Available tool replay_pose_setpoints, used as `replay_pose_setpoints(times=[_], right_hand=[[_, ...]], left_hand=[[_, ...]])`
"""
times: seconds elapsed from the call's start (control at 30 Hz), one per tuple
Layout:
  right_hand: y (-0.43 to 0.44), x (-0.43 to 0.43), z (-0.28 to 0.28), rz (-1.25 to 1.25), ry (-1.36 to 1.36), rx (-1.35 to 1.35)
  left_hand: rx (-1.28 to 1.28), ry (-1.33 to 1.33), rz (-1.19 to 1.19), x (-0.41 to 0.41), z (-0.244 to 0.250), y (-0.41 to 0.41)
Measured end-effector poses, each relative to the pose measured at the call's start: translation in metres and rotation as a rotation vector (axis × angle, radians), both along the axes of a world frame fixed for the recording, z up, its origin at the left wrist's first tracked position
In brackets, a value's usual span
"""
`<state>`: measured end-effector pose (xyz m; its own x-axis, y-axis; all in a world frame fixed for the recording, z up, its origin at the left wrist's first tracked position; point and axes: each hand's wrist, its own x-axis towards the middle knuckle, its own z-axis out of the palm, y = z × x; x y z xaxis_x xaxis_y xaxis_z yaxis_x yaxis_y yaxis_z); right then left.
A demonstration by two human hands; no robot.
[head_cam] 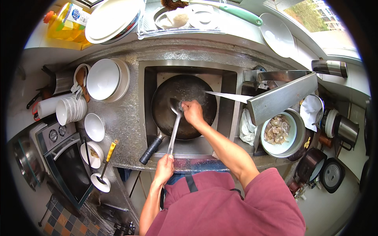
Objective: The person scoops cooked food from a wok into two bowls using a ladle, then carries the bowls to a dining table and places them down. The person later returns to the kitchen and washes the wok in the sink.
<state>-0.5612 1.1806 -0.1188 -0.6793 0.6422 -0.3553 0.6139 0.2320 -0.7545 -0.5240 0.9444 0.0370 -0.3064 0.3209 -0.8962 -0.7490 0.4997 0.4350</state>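
Note:
A dark wok [165,88] sits in the steel sink [229,124], its black-gripped handle [150,150] resting over the front left rim. My left hand [164,169] grips the end of a long metal ladle [175,132], whose head lies over the wok. Against that head, my right hand [193,113] pinches a silvery scrubber [181,105] that looks like steel wool; my fingers partly cover it. From the wide faucet [283,97], a stream of water [229,95] falls into the wok's right side.
To the right, peeled shrimp [277,129] fill a pale colander [279,150] inside a metal bowl [300,129]. White bowls [103,79] stand on the left counter, near a toaster oven [68,165]. A yellow-handled ladle [110,152] leans from a small bowl [100,187]. Behind, a dish soap bottle [66,26] stands on the ledge.

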Motion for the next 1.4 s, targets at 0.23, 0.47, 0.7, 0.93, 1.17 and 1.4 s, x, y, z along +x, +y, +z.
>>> replay_pose_setpoints(times=[0.23,0.47,0.7,0.93,1.17,1.4], right_hand=[[-0.007,0.014,-0.030,-0.256,-0.063,-0.298],[0.003,0.007,-0.018,-0.144,-0.028,-0.248],[0.013,-0.024,0.008,0.061,0.220,-0.112],[0.054,0.007,0.017,0.082,0.040,0.025],[0.055,0.051,-0.028,-0.142,-0.127,0.032],[0.058,0.068,0.030,-0.527,0.071,-0.516]], left_hand=[[0.024,-0.188,0.114,-0.013,0.014,0.008],[0.044,-0.216,0.079,-0.013,0.017,0.011],[0.044,0.151,-0.324,0.003,-0.010,-0.003],[0.062,-0.078,-0.110,0.021,0.000,0.013],[0.092,-0.210,-0.017,-0.026,0.010,0.069],[0.131,-0.288,-0.006,-0.058,0.009,0.122]])
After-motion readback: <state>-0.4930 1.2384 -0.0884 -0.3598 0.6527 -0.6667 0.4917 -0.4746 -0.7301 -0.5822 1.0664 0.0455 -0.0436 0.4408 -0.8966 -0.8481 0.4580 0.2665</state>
